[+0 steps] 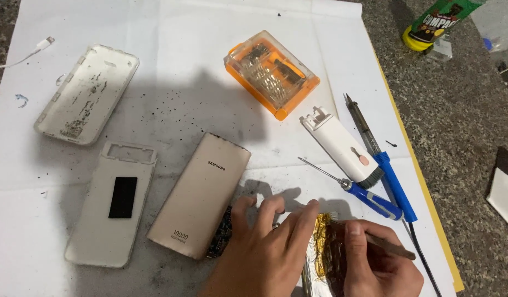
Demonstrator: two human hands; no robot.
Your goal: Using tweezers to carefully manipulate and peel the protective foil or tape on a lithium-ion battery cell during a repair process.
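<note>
My left hand point(265, 247) lies flat at the bottom centre, fingers spread, pressing on a silver foil-wrapped cell with amber tape point(321, 247). My right hand point(375, 264) grips a thin brown-handled tool point(388, 245) whose tip meets the taped surface. A dark circuit board point(223, 236) pokes out by my left thumb. Just left of it lies a gold power bank shell point(201, 192).
White paper point(182, 82) covers a speckled stone counter. On it lie a dirty white cover point(89, 93), a white inner frame with a black pad point(113, 203), an orange bit case point(272, 74), a white cleaning brush point(342, 146), a blue screwdriver point(369, 198) and a blue soldering iron point(386, 165). A green can point(435, 22) stands at the far right.
</note>
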